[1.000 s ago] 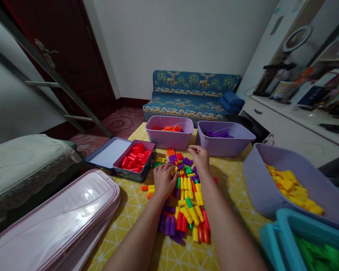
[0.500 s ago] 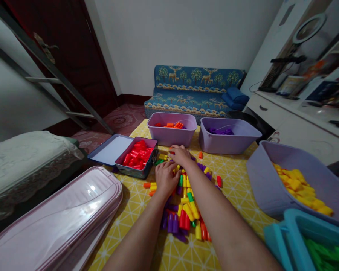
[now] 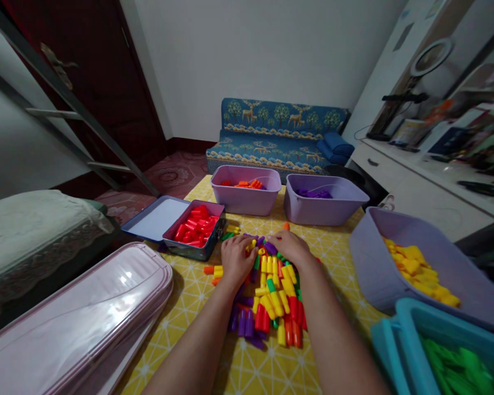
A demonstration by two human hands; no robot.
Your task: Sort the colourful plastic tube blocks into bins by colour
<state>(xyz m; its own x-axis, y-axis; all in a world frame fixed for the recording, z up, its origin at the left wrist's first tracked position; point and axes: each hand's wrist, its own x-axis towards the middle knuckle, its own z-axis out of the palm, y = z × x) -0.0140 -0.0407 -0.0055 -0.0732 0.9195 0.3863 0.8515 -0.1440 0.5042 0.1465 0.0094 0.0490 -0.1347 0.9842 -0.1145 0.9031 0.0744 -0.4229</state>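
Note:
A heap of small plastic pegs [image 3: 274, 296] in yellow, red, purple, green and orange lies on the yellow patterned tablecloth [image 3: 189, 307]. My left hand [image 3: 234, 259] rests palm down on the heap's left side, fingers curled over pegs. Over the heap's far right side is my right hand [image 3: 290, 247], palm down with fingers cupped around pegs. Whether either hand grips any single peg is hidden. A few loose pegs [image 3: 214, 270] lie just left of my left hand.
A tin of red pegs [image 3: 195, 229] with its lid open stands far left. Purple tubs hold orange pegs [image 3: 247, 189], purple pegs [image 3: 325, 200] and yellow pegs [image 3: 420, 269]. A blue tub of green pegs [image 3: 448, 356] is near right; a pink case [image 3: 78, 323] near left.
My right hand has drawn back from the far edge of the heap toward me, raking stray pegs into it. The left hand has stayed on the heap's left side.

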